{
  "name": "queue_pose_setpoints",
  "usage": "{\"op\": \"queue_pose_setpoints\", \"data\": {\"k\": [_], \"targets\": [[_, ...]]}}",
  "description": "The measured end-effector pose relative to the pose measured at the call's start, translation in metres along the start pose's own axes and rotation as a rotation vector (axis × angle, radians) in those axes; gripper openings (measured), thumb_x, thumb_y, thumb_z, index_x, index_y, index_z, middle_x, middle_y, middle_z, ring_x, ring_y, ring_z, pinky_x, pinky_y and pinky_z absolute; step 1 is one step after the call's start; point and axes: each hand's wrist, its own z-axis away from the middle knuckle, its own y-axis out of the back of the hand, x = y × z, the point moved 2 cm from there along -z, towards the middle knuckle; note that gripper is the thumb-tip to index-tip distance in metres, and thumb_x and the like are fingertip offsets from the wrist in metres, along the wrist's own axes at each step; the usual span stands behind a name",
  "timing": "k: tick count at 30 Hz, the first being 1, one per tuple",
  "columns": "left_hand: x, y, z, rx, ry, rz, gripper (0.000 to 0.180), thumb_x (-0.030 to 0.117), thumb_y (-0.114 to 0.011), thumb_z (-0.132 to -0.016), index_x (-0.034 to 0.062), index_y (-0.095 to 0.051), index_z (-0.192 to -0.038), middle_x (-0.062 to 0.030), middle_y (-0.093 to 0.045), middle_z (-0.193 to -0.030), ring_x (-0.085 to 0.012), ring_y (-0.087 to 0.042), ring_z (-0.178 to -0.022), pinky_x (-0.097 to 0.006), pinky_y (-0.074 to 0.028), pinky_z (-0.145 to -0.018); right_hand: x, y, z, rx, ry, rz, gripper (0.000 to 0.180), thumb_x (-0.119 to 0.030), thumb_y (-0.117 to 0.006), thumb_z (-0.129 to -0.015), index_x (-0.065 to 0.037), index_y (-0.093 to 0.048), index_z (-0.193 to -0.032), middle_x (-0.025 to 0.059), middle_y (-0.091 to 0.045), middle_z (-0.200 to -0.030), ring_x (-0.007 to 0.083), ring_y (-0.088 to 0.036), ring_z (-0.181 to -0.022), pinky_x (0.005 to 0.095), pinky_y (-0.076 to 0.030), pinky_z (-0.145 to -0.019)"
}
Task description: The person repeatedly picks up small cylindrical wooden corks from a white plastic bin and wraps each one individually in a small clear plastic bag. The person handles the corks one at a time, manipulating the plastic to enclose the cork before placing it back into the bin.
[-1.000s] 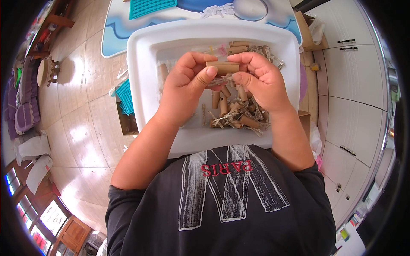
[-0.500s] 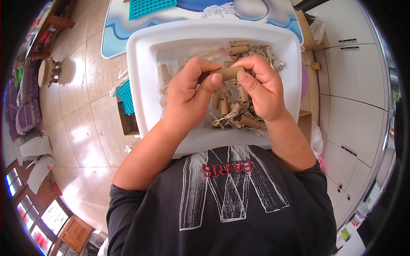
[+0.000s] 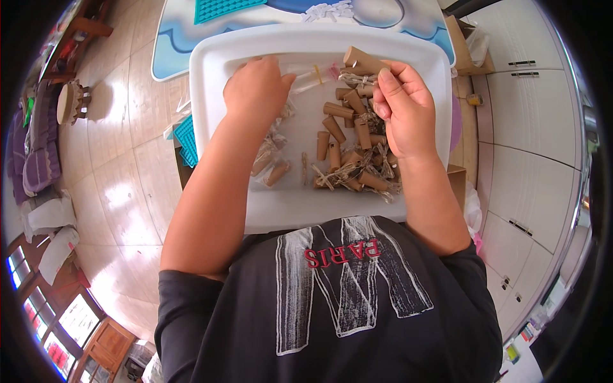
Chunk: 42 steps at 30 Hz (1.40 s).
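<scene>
Right hand [image 3: 405, 112], upper right of centre in the frame, has its fingers curled shut, thumb and forefinger pinching a small brown cardboard tube [image 3: 364, 62] by its near end, with a twist of pale twine [image 3: 357, 80] hanging just under it; the tube sits tilted above the far right part of the white plastic tray [image 3: 211, 76]. Left hand [image 3: 255, 89], upper centre, is loosely cupped with fingers bent, tips pinching a clear cellophane sleeve [image 3: 310, 75] that stretches toward the tube; how firmly it grips I cannot tell. Below the right hand lies the loose pile of tubes [image 3: 351, 153] tangled with twine, right half of the tray; a few already bagged tubes [image 3: 271, 163] lie left of centre, under the left forearm. My read on handling: the tube looks very light and stiff along its length but thin-walled, so it would crush if squeezed across the middle; best held by the rim or lightly around the barrel. Paper surface, good friction, not slippery. The cellophane is the awkward part: limp, slick, crinkly, best taken at the open mouth with two fingertips. Twine snags on neighbours, so lift straight up from the pile. A teal silicone mat [image 3: 227, 7] lies at the top of the frame beyond the tray.
</scene>
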Motion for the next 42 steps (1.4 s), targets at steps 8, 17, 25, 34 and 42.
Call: {"op": "queue_pose_setpoints", "data": {"k": [8,17,25,34,42], "targets": [[0.002,-0.009,-0.003,0.039,-0.066,-0.07,0.014,0.014,-0.052,-0.081,0.0083,-0.06,-0.091,-0.009,-0.065,-0.08,-0.0289,-0.061,-0.081,-0.039,-0.047,-0.068,-0.001,0.004,0.0,-0.004,-0.002,-0.041,0.019,-0.01,-0.057,-0.087,0.001,-0.054,-0.101,0.0009,-0.054,-0.077,0.0049,-0.045,-0.062,0.0178,-0.036,-0.051],[0.005,0.022,0.027,0.068,-0.095,-0.148,0.02,0.005,-0.05,-0.076,0.008,-0.058,-0.094,-0.0106,-0.063,-0.072,-0.0299,-0.061,-0.072,-0.039,-0.047,-0.062,0.0,0.005,0.0,-0.01,0.039,0.028,0.02,-0.01,-0.057,-0.087,0.001,-0.054,-0.104,0.001,-0.053,-0.075,0.0048,-0.045,-0.062,0.0177,-0.036,-0.051],[-0.004,0.028,0.035,0.159,-0.012,0.449,0.01,0.016,-0.059,-0.079,0.0066,-0.063,-0.081,-0.0069,-0.062,-0.069,-0.0222,-0.058,-0.062,-0.034,-0.045,-0.057,-0.001,0.003,0.0,-0.017,0.065,0.095,0.022,-0.011,-0.057,-0.087,0.0,-0.054,-0.105,0.0001,-0.053,-0.076,0.0044,-0.046,-0.063,0.0169,-0.036,-0.051],[-0.003,0.029,0.044,-0.106,0.243,1.082,0.025,0.022,-0.062,-0.085,-0.0022,-0.061,-0.08,-0.0005,-0.053,-0.061,-0.0054,-0.044,-0.052,-0.02,-0.037,-0.047,-0.002,0.003,0.002,0.004,0.14,0.21,0.023,-0.012,-0.059,-0.086,0.0,-0.055,-0.105,-0.0008,-0.053,-0.077,0.0044,-0.047,-0.064,0.0169,-0.039,-0.055],[0.0,0.028,0.047,0.004,0.158,1.17,0.02,0.019,-0.061,-0.085,-0.0005,-0.059,-0.082,-0.0006,-0.055,-0.065,-0.0057,-0.048,-0.055,-0.019,-0.041,-0.05,-0.001,0.001,0.005,-0.043,0.131,0.274,0.023,-0.012,-0.06,-0.085,0.001,-0.055,-0.104,-0.0005,-0.055,-0.08,0.0048,-0.049,-0.066,0.0177,-0.041,-0.06]]}}
